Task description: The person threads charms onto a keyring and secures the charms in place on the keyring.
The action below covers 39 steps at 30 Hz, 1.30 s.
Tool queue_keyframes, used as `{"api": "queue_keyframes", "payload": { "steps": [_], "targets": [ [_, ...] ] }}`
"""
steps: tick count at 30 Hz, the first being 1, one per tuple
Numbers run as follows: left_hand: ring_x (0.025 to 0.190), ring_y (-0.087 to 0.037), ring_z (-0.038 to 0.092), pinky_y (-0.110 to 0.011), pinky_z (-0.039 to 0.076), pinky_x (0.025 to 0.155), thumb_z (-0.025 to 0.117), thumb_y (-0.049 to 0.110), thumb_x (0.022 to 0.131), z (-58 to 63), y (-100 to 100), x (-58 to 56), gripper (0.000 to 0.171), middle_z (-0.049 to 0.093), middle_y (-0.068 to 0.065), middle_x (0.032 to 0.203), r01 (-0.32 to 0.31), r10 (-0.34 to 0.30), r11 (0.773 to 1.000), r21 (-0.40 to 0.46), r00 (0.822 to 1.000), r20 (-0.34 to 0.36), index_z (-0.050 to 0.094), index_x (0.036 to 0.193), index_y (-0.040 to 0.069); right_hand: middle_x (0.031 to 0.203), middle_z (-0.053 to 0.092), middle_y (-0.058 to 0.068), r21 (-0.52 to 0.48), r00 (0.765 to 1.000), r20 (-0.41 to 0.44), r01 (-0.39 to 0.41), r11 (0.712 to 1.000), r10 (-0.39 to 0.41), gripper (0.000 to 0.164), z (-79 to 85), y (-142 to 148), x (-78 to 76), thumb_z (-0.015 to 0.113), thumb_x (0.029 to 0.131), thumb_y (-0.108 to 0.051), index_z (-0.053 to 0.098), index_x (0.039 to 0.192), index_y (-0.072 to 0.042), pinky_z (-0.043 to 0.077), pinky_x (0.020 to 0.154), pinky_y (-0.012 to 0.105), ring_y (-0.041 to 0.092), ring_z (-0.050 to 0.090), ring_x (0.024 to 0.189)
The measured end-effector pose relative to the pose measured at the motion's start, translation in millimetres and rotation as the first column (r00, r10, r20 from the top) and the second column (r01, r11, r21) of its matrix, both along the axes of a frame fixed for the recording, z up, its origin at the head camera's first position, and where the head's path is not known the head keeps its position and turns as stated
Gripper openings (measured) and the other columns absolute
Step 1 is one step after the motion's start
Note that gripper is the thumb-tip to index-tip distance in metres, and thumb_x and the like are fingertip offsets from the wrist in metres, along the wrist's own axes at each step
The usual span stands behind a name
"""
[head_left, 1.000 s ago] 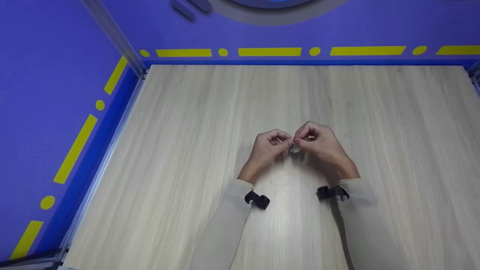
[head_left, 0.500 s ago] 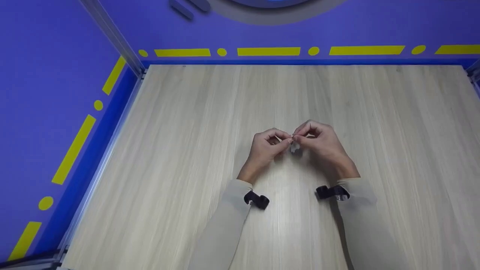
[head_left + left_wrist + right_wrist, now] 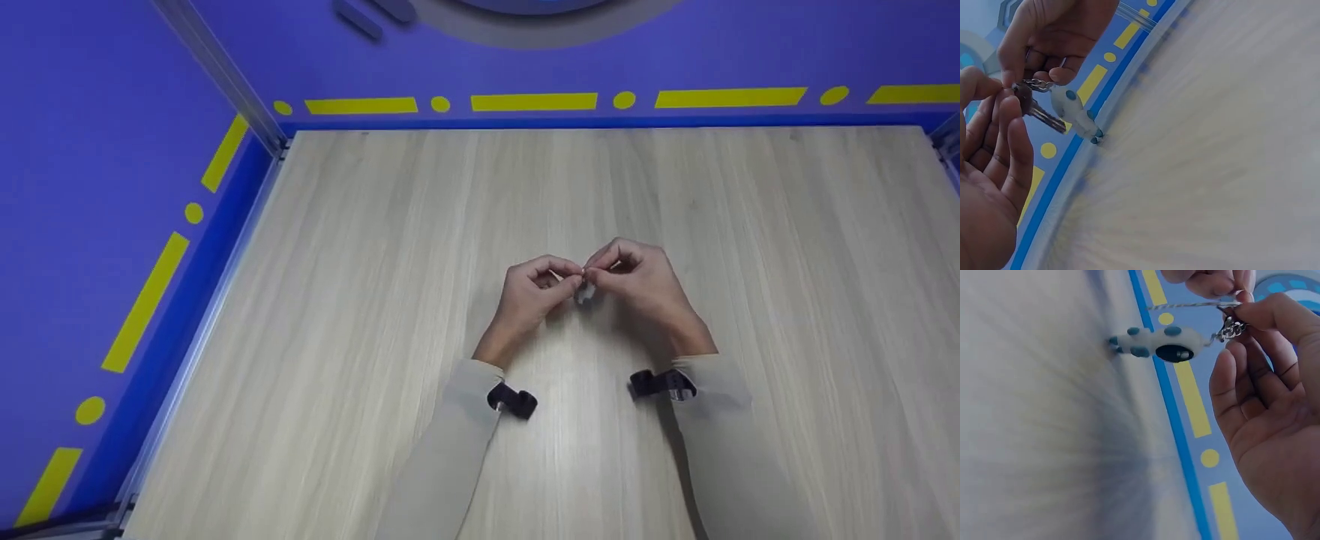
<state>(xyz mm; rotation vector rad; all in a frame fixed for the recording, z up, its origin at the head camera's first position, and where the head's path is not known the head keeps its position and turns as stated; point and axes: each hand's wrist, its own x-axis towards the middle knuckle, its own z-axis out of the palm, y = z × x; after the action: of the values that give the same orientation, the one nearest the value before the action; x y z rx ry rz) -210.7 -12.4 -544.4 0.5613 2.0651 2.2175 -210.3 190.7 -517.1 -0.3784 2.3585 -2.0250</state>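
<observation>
In the head view my left hand (image 3: 531, 294) and right hand (image 3: 637, 281) meet fingertip to fingertip above the table. Both pinch a small key ring between thumb and forefinger; the fingertips hide most of it. From it hangs a key (image 3: 1047, 117) with a dark head, seen edge-on in the right wrist view. A short silver chain (image 3: 1231, 329) joins a white figurine charm (image 3: 1154, 343) with teal spots and a dark oval face. The charm dangles beside the key, below the right hand's fingers.
A light wood-grain table (image 3: 390, 300) spreads under both hands. Blue panels with yellow dashes (image 3: 532, 102) rise at the back and left, joined by a metal corner post (image 3: 225, 75). Each sleeve carries a black wrist strap (image 3: 514, 400).
Both hands keep their pinch and stay fingertip to fingertip, shifting only slightly in the view. The charm swings a little below the fingers.
</observation>
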Motion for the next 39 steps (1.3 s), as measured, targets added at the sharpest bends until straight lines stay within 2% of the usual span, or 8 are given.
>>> {"api": "queue_keyframes", "payload": {
  "steps": [5, 9, 13, 17, 21, 27, 33, 39],
  "targets": [
    [0.065, -0.007, 0.057, -0.021, 0.046, 0.058, 0.078, 0.0, 0.095, 0.2, 0.3, -0.1, 0.011, 0.074, 0.004, 0.09, 0.005, -0.005, 1.0, 0.004, 1.0, -0.026, 0.076, 0.103, -0.008, 0.093, 0.076, 0.013, -0.047, 0.999, 0.036, 0.018, 0.999, -0.016, 0.007, -2.4, 0.3, -1.3, 0.074, 0.093, 0.01, 0.068, 0.091, 0.013, 0.055, 0.073, 0.025, 0.018, 0.071, 0.083],
    [0.063, -0.008, 0.056, -0.021, 0.046, 0.056, 0.077, 0.001, 0.096, 0.4, 0.8, 0.4, 0.01, 0.074, 0.003, 0.086, -0.01, 0.01, 1.0, -0.015, 1.0, -0.03, 0.076, 0.101, -0.008, 0.094, 0.076, 0.012, -0.018, 0.999, 0.03, 0.015, 1.0, -0.015, 0.01, -2.1, 0.6, -1.5, 0.077, 0.094, 0.005, 0.069, 0.092, 0.012, 0.054, 0.073, 0.025, 0.018, 0.071, 0.085],
    [0.062, -0.015, 0.059, -0.023, 0.046, 0.055, 0.077, 0.0, 0.096, -0.8, 1.3, 0.5, 0.007, 0.073, 0.0, 0.08, -0.006, 0.006, 1.0, 0.006, 1.0, 0.022, 0.076, 0.099, -0.006, 0.098, 0.075, 0.013, 0.029, 1.0, -0.005, 0.01, 1.0, -0.01, 0.01, 0.9, -0.3, -1.0, 0.079, 0.093, 0.003, 0.07, 0.09, 0.007, 0.054, 0.075, 0.026, 0.019, 0.07, 0.089],
    [0.06, -0.021, 0.058, -0.025, 0.045, 0.053, 0.076, -0.003, 0.096, -0.4, 1.8, 0.7, 0.002, 0.072, -0.011, 0.075, 0.009, -0.012, 0.999, 0.039, 0.996, 0.093, 0.077, 0.095, -0.002, 0.099, 0.075, 0.015, 0.085, 0.999, -0.043, -0.01, 0.996, 0.014, 0.01, 2.9, -0.8, -0.6, 0.077, 0.092, 0.008, 0.07, 0.087, 0.004, 0.055, 0.078, 0.028, 0.019, 0.07, 0.092],
    [0.06, -0.021, 0.057, -0.026, 0.045, 0.053, 0.076, -0.001, 0.097, 1.5, 1.6, 0.5, 0.004, 0.071, -0.018, 0.077, 0.015, -0.019, 0.999, 0.041, 0.994, 0.108, 0.076, 0.097, -0.005, 0.098, 0.074, 0.017, 0.085, 0.999, -0.034, -0.016, 0.996, 0.019, 0.01, 2.0, 0.2, -0.4, 0.076, 0.092, 0.01, 0.069, 0.088, 0.005, 0.056, 0.079, 0.027, 0.019, 0.069, 0.089],
    [0.064, -0.022, 0.063, -0.027, 0.052, 0.057, 0.077, -0.002, 0.096, 3.7, 0.8, 0.5, 0.011, 0.075, -0.004, 0.084, 0.043, -0.047, 0.998, 0.052, 0.996, 0.073, 0.075, 0.101, -0.011, 0.096, 0.075, 0.017, -0.003, 0.999, 0.031, -0.024, 1.0, 0.024, 0.006, -2.8, 4.4, -1.3, 0.074, 0.093, 0.009, 0.07, 0.09, 0.007, 0.055, 0.078, 0.027, 0.02, 0.071, 0.087],
    [0.063, -0.016, 0.063, -0.027, 0.051, 0.057, 0.076, -0.001, 0.097, 4.4, 1.9, -0.2, 0.01, 0.075, -0.002, 0.084, 0.056, -0.056, 0.998, 0.013, 0.998, 0.005, 0.076, 0.101, -0.01, 0.092, 0.077, 0.006, -0.007, 0.996, 0.088, -0.028, 1.0, 0.029, 0.005, -0.2, 5.8, -1.0, 0.071, 0.094, 0.01, 0.072, 0.091, 0.006, 0.055, 0.073, 0.025, 0.018, 0.071, 0.084],
    [0.063, -0.012, 0.063, -0.026, 0.052, 0.057, 0.075, -0.001, 0.096, 3.9, 2.5, 1.7, 0.009, 0.073, 0.0, 0.081, 0.046, -0.046, 0.999, -0.013, 0.999, -0.018, 0.076, 0.1, -0.009, 0.091, 0.077, 0.01, -0.011, 0.992, 0.122, -0.028, 1.0, 0.029, 0.009, 3.9, 4.7, 0.6, 0.071, 0.093, 0.01, 0.075, 0.092, 0.002, 0.055, 0.071, 0.024, 0.017, 0.072, 0.082]
  ]
}}
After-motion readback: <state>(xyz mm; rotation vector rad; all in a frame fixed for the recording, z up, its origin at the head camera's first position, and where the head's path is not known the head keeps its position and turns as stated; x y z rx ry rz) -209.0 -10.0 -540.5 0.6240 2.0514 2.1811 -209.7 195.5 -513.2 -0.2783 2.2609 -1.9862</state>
